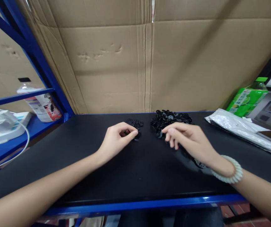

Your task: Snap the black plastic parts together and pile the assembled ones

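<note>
Two bare forearms reach in from the bottom corners across a black worktable, meeting near its far edge. The left hand rests palm down with wrist low, thumb and forefinger pinched together on a small black part that touches the near side of a small cluster of black parts. The right hand, a pale beaded bracelet at its wrist, hovers knuckles up with fingers curled loosely downward; its fingertips touch the near edge of a larger heap of black parts, and whether they grip a piece cannot be told from this view.

Behind the table stands a wall of flattened brown cardboard, creased and dented, with a taped vertical seam at centre. The table is matte, smooth and dark, edged in glossy blue metal frame; a blue steel upright slants up at the left. On the blue side shelf to the left lie a white box with a white cable looping off it, and a plastic bottle with a red-and-white label behind a rail. At the right, a crinkled silvery plastic bag lies along the tabletop, with a green-labelled bottle lying tilted beyond it.

The two piles sit just beside each other, the larger to the right; their pieces look like small moulded plastic rings and clips, shiny black, too small to make out further.
</note>
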`<state>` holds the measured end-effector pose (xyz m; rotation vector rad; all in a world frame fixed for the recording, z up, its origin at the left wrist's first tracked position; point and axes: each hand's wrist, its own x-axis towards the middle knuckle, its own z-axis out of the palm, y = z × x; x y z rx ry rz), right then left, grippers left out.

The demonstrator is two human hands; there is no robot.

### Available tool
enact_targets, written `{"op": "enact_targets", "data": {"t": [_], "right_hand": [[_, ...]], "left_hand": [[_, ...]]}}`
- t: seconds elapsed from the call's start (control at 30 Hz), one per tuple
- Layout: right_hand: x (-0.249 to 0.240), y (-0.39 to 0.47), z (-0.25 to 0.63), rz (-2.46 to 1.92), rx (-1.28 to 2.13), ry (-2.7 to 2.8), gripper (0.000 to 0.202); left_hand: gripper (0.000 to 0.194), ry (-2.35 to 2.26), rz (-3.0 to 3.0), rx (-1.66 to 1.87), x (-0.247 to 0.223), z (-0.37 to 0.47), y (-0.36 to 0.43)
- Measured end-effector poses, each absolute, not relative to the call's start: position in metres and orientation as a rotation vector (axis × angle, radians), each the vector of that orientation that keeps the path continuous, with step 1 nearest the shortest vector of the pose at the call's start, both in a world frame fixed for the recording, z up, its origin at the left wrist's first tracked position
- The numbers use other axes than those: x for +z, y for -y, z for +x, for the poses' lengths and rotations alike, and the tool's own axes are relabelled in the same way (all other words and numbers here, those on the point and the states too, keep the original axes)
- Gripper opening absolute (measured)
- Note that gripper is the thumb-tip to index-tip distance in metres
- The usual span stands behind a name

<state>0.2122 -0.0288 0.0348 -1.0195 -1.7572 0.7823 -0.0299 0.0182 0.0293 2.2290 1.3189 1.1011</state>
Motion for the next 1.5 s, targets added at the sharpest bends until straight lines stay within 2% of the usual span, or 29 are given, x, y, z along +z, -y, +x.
{"op": "enact_targets", "data": {"t": [0.23,0.43,0.6,0.73,1.03,1.3,1.5], "right_hand": [[0.057,0.001,0.258,-1.115,0.521,1.586,0.024],[0.074,0.0,0.279,-1.328,0.314,1.906,0.021],[0.053,-0.001,0.263,-1.353,0.143,2.377,0.014],[0.033,-0.003,0.245,-1.375,0.037,2.463,0.013],[0.044,-0.002,0.261,-1.357,0.05,2.453,0.014],[0.042,-0.012,0.277,-1.304,0.213,2.619,0.011],[0.054,0.003,0.26,-1.219,0.193,2.398,0.012]], "left_hand": [[0.022,-1.466,2.434,1.081,0.024,-0.047,-0.048],[0.022,-1.285,2.497,1.108,0.022,-0.033,-0.027],[0.02,-1.071,2.55,0.989,0.017,-0.018,0.004],[0.022,-0.97,2.584,0.925,0.013,-0.011,0.018],[0.022,-0.913,2.423,0.965,0.016,-0.009,0.021],[0.023,-0.875,2.403,0.981,0.016,-0.009,0.022],[0.022,-0.973,2.206,0.985,0.02,-0.006,0.024]]}}
